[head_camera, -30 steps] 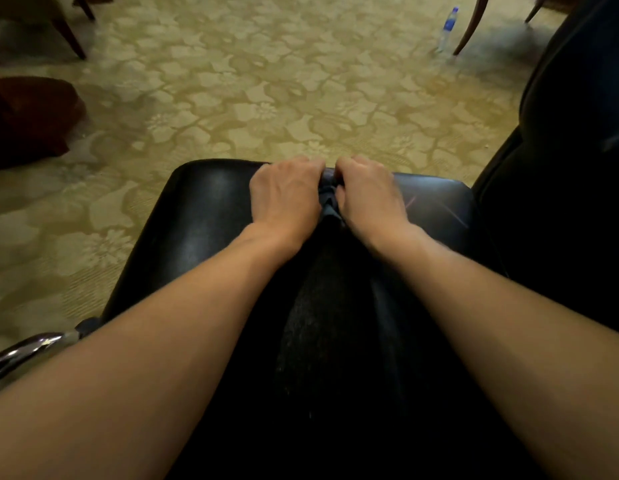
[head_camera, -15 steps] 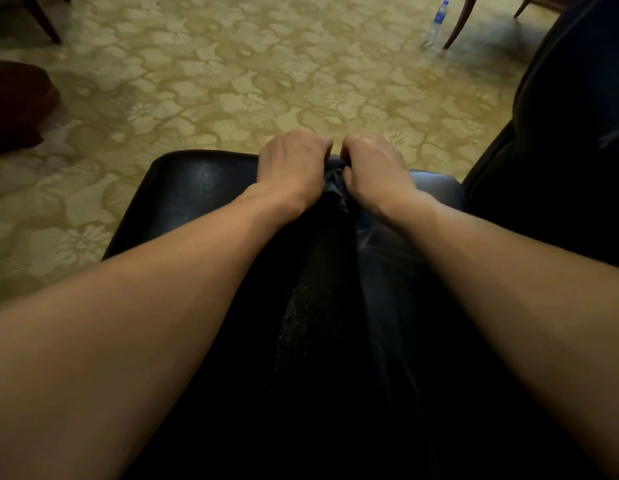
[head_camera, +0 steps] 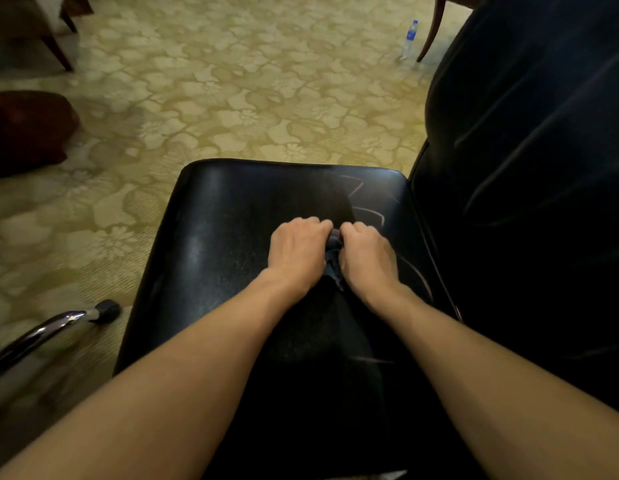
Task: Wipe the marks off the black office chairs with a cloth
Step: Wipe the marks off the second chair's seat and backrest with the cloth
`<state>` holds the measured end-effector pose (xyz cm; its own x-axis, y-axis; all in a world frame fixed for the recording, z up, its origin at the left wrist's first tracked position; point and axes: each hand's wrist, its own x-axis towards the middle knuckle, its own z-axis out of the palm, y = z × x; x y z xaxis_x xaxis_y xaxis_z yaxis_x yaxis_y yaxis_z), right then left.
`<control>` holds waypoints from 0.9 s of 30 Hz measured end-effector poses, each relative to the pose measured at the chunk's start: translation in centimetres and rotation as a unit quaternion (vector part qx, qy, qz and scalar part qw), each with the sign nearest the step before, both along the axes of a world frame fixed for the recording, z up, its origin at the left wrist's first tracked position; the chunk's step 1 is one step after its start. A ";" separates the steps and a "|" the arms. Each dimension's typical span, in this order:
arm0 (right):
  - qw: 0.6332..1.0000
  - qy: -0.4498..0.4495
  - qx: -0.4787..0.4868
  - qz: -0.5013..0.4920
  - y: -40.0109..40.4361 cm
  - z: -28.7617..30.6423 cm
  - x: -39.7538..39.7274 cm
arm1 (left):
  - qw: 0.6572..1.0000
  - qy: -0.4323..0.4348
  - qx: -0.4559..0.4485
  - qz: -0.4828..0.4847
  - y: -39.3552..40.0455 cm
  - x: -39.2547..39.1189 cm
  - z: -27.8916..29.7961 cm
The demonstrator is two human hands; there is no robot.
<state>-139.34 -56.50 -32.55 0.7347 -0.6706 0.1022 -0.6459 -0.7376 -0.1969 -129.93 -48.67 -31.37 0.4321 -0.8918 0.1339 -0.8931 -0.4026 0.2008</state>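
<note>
Head view: the one container in sight is a clear plastic bottle (head_camera: 410,39) with a blue cap and blue label, standing upright on the patterned carpet (head_camera: 231,84) at the upper right, just beside a curved wooden chair leg (head_camera: 431,32). What it holds cannot be told, and the label's writing is too small to read.

A black chair seat (head_camera: 214,237) fills the middle of the view. Thin pale marks (head_camera: 365,206) run across its right part, beyond and to the right of the hands. The left hand (head_camera: 296,252) and right hand (head_camera: 368,259) sit side by side, knuckles up, on the middle of the seat. Both have their fingers (head_camera: 309,225) curled tight, bunching a dark cloth (head_camera: 333,259) between them; only a narrow crumpled strip of it shows in the gap. The cloth is pressed down on the seat.

A second black chair (head_camera: 526,168) rises at the right edge, touching the seat's side. A chrome chair leg (head_camera: 41,332) with a black tip lies at the lower left. Dark wooden furniture (head_camera: 27,133) stands at the left.
</note>
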 end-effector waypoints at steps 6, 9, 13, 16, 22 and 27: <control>1.000 0.019 0.012 0.011 5.7 0.3 -6.1 | 1.000 0.019 -0.004 -0.008 6.0 -5.4 -0.1; 0.999 0.011 0.026 0.023 8.4 0.4 -8.9 | 1.000 0.018 0.004 -0.002 8.9 -8.2 -0.2; 0.999 -0.006 0.027 0.036 12.0 0.0 -12.7 | 1.000 0.015 -0.001 -0.009 12.6 -11.5 -0.5; 0.999 -0.021 0.026 0.032 14.1 -0.7 -14.9 | 1.000 0.017 -0.001 -0.012 14.7 -13.6 -0.7; 0.999 -0.026 0.024 0.032 16.9 -0.8 -18.2 | 1.000 0.026 -0.011 0.002 18.1 -17.1 -1.0; 0.999 -0.020 0.011 0.033 17.9 -1.2 -19.4 | 1.000 0.024 -0.016 0.001 19.2 -18.3 -2.0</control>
